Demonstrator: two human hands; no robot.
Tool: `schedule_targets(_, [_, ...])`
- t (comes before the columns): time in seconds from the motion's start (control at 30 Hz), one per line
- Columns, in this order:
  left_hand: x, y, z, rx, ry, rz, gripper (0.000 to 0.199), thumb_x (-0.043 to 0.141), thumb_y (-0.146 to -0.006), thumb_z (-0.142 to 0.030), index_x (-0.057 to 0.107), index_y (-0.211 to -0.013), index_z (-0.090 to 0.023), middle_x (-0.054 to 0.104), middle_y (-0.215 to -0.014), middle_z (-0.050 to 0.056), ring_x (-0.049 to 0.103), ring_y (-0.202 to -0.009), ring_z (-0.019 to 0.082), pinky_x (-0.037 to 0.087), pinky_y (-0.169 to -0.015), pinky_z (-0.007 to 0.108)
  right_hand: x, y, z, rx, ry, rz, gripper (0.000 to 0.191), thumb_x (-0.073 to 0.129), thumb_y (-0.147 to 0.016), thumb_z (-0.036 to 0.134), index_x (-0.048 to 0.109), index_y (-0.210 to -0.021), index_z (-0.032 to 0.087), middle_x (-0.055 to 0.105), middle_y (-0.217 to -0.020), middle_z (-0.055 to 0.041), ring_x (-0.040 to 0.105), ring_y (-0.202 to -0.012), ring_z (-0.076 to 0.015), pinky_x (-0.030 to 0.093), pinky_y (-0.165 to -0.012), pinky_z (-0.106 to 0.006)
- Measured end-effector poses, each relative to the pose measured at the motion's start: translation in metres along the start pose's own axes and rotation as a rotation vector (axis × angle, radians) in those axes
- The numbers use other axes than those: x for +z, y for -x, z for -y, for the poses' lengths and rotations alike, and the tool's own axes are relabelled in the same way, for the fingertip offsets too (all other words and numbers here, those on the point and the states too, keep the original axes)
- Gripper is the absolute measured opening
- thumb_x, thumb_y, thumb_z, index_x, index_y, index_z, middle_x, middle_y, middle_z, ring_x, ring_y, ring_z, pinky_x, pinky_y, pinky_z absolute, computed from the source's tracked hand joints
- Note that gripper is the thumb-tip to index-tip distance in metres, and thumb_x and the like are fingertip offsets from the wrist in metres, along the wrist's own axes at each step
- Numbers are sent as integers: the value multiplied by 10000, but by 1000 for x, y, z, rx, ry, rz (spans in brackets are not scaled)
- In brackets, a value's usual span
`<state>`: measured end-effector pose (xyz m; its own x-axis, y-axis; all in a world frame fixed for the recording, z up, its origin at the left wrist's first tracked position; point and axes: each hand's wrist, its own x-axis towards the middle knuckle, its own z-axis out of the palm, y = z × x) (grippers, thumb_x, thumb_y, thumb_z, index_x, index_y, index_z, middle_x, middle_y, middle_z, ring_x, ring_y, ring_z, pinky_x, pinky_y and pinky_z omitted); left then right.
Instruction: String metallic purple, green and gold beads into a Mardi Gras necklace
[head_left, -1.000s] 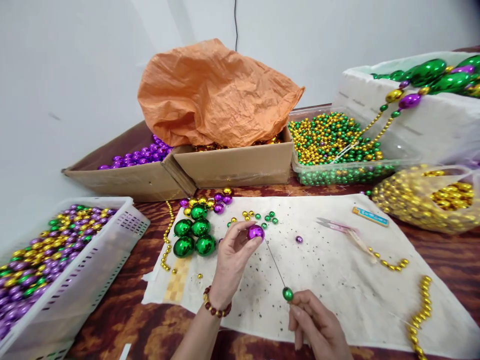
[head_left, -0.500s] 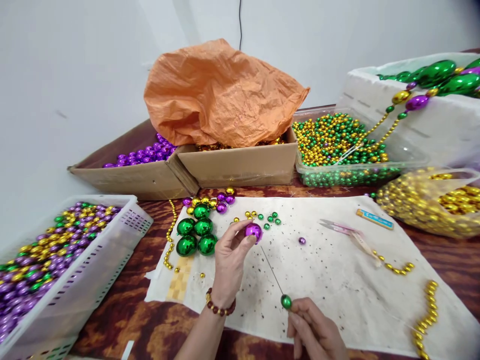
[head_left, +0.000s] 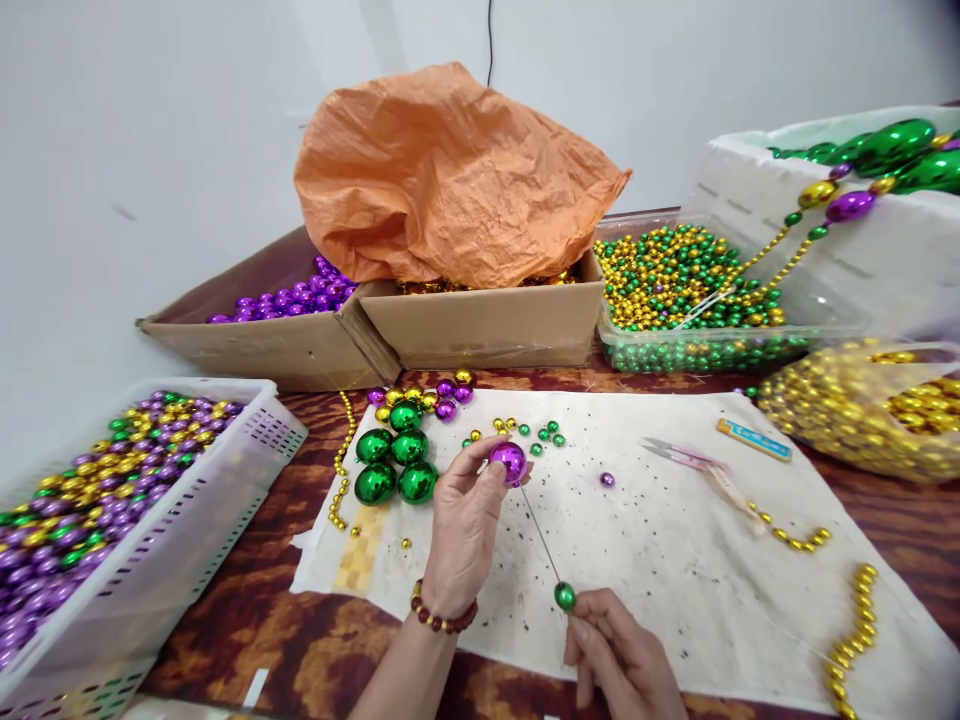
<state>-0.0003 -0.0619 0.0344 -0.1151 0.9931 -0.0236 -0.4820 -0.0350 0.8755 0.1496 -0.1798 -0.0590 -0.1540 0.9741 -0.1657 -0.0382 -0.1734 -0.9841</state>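
Shifted slightly left, the right hand (head_left: 624,650) holds a needle (head_left: 541,534) near its green bead (head_left: 565,596); the left hand (head_left: 466,530) pinches a purple ball (head_left: 509,462): threading (apparently), next needing alignment.

The large purple ball (head_left: 509,463) is round, glossy and mirror-bright, held between the left hand's (head_left: 465,530) thumb and fingers above the pale cloth (head_left: 645,560), with a small nub on its underside. A thin, straight, dark rod (head_left: 542,536) slants up and leftward toward that nub; whether its tip touches the ball or already enters it is hard to tell from here. The smaller green bead (head_left: 565,596), shiny and slightly oval, sits threaded at the rod's lower end, right against the fingertips of the right hand (head_left: 619,645).
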Motion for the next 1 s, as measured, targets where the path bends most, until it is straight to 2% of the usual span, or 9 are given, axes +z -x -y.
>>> schedule_targets(0.27, [1,0,1,4,16,25,224,662,-837,-235,685,-1056,-191,661,-1015,53,626,-870,154,509,-839,317,2,-1,3,7,-13,-7,308,422,-970,449,536,-864,184,590,-678,3,536,-424,-77,369,-454,-190])
schedule_targets(0.53, [4,22,8,20,-133,15,276,661,-838,-240,657,-1112,-209,648,-1090,67,604,-926,169,493,-815,290,15,-10,9,2,-129,-76,322,449,-950,483,523,-877,179,584,-674,6,520,-398,-66,368,-408,-167])
schedule_targets(0.73, [4,32,4,83,-182,-37,273,654,-841,-259,651,-1112,-227,612,-1184,69,589,-987,187,500,-796,274,23,-9,7,-13,-152,-94,335,447,-948,493,523,-859,178,553,-645,25,497,-348,-46,309,-348,-139])
schedule_targets(1.0, [2,32,-1,89,-148,-24,276,651,-841,-260,662,-1115,-226,612,-1196,75,598,-990,192,507,-866,321,29,-5,9,-44,-106,-124,323,467,-944,459,520,-792,179,509,-535,38,432,-313,-39,278,-326,-129])
